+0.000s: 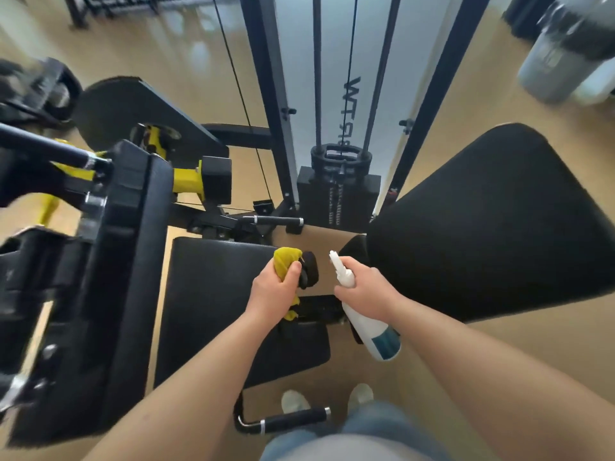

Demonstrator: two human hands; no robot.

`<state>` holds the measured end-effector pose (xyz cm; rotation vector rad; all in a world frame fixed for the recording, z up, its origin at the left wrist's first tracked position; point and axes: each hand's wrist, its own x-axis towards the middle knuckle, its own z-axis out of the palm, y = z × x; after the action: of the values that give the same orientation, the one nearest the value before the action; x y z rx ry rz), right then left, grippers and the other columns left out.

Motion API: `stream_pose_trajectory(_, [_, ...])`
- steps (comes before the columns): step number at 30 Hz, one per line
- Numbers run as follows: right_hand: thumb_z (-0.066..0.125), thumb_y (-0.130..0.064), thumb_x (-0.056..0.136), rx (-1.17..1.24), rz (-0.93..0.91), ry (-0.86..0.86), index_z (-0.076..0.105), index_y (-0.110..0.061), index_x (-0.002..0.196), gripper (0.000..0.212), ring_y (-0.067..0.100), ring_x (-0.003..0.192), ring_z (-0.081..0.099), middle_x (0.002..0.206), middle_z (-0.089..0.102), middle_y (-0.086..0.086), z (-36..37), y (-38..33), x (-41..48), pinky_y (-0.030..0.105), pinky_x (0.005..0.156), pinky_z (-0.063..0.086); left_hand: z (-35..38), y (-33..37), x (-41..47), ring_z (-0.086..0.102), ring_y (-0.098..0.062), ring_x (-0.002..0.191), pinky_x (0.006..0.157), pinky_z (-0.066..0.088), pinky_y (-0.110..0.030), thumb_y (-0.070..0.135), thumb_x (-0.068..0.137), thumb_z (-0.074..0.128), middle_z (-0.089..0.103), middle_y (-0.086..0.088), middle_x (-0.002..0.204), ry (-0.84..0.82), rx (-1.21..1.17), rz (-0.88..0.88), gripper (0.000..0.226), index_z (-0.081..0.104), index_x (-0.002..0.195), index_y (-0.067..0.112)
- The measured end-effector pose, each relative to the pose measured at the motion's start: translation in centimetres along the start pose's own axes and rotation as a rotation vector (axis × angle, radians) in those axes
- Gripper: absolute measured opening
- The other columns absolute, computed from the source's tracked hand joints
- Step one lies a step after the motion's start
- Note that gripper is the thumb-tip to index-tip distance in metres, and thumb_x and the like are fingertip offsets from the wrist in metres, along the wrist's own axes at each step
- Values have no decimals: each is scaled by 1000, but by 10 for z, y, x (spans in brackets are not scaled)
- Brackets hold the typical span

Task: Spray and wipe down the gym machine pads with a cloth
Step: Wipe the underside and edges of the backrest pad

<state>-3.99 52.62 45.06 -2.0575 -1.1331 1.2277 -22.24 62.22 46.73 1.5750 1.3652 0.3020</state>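
1. The big back pad (482, 221) filled the right of my view, tilted, black and matte. I judged it firm foam under a vinyl skin, so it would take a hard wipe without giving much.
2. The seat pad (213, 294) lay flat below centre with the same black cover. It would likely be slick once wet, so I'd favour short overlapping strokes over one long slide.
3. My right grip (364, 282) was curled round the neck of the spray bottle (369, 324). The nozzle pointed away from me toward the gap between the two pads, and the body hung back toward me. It was white plastic and looked light and a little squeezable. The neck under the trigger was the place to hold it, and that's where I had it.
4. My left grip (274, 291) was closed tight on the yellow cloth (287, 261), over the seat pad's right edge. The cloth was bunched into a wad, with a tail poking out below the palm.
5. The cloth looked soft and floppy. Wadded like that it offered little wiping face, so I reckoned spreading it flatter would help.
6. Smallest was a black knob (309, 269) just beside the cloth. Whether they touched, I couldn't tell.
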Motion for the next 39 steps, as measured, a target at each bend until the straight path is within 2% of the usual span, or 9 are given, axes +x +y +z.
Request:
stream_pose_trajectory(8, [68,-29,89,-76,-38,-71,45,-44,146,63,15,93,67,105,67,-4,24,-23,44,38,84,61,-22,-23,29,60,-5,91,65,41,-17,44,104,49,65,7,101,-6,-59,-88,27,60,119,24])
stream_pose_trajectory(13, [69,-28,89,-80,-53,-138,47,-45,143,60,16,97,67,109,69,-3,24,-21,96,40,90,60,-12,-21,70,60,-5,91,67,42,-18,47,105,46,65,8,99,5,-92,-155,29,60,119,25])
stream_pose_trajectory(16, [68,-28,90,-109,-59,-208,48,-44,143,59,16,96,66,109,68,-3,18,-19,131,38,88,60,-2,-20,98,61,-8,94,72,46,-22,52,105,40,64,6,101,36,-140,-210,34,58,119,26])
stream_pose_trajectory(20, [68,-31,92,-118,-35,-269,43,-45,146,61,17,92,66,110,67,-4,1,-6,180,30,73,57,14,-20,139,59,-17,111,92,44,-30,57,104,37,63,1,119,77,-161,-302,47,54,135,26])
stream_pose_trajectory(25, [67,-34,94,-139,8,-304,39,-46,147,61,17,92,64,116,64,-4,-11,25,239,25,67,49,41,-19,195,55,-16,115,92,40,-30,56,105,35,60,1,126,70,-114,-394,53,49,144,23])
stream_pose_trajectory(28, [67,-34,96,-87,57,-302,40,-48,140,54,14,89,63,105,62,-12,-15,40,270,23,65,47,57,-25,227,55,-18,119,97,42,-31,57,105,34,59,0,130,97,-156,-420,55,45,149,25])
stream_pose_trajectory(33, [67,-30,94,-2,66,-307,46,-47,134,48,16,95,64,104,62,-14,-11,57,312,36,81,56,71,-43,266,51,-16,113,93,38,-31,55,106,34,54,2,123,124,-149,-476,54,43,150,25])
stream_pose_trajectory(36, [66,-31,93,-2,32,-326,46,-46,140,53,14,94,63,105,63,-12,-1,57,333,37,82,56,73,-55,285,48,-14,111,92,36,-31,53,107,33,51,3,122,166,-171,-502,55,40,152,22])
stream_pose_trajectory(39, [66,-30,94,3,49,-328,45,-45,137,50,15,93,63,103,61,-14,8,60,357,36,81,55,72,-71,303,52,-21,123,96,37,-33,55,107,30,54,-2,133,215,-235,-538,59,36,154,20])
